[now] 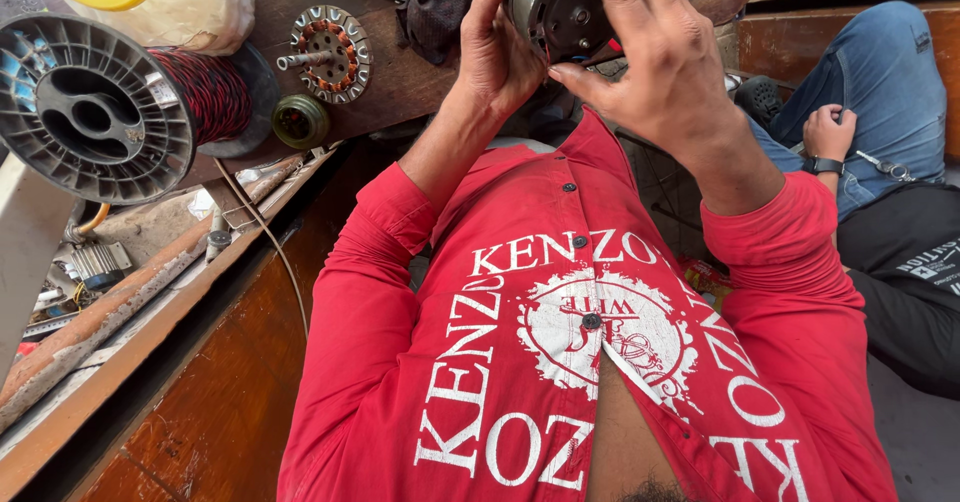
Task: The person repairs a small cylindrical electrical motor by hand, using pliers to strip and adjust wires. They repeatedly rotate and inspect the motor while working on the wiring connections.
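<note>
We grip the motor (560, 7) in both hands — left hand (500, 47) cupping, right hand (650, 57) pinching its wires; freeing them likely needs steady fingers.

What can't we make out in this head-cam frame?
Head view only:
- Motor: top cut off by the frame edge; left hand and right hand cover its sides.
- Right fingertips: what they pinch is too small to tell.
- Wire spool: wire end not traceable.
- Seated person: mostly cut off at the right edge.
</note>
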